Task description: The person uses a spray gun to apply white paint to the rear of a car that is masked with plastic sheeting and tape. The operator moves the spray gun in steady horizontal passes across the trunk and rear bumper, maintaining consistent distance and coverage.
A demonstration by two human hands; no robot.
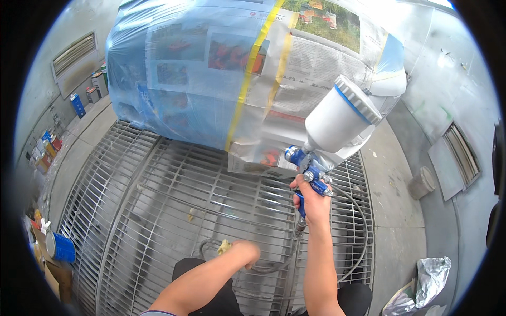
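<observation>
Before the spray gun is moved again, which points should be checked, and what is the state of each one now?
1. Right hand grips the spray gun: ok.
2. Cup sits on the gun with its lid on: ok.
3. Hose lies on the floor grating, running near the feet: not ok.
4. Left hand closed on a yellowish cloth, away from the nozzle: ok.
5. Masked object fully covered by paper and film: cannot tell.
6. Finger on the trigger: cannot tell.

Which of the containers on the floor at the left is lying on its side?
The blue can at lower left, its round end facing the camera; the cans along the wall stand upright.
</observation>
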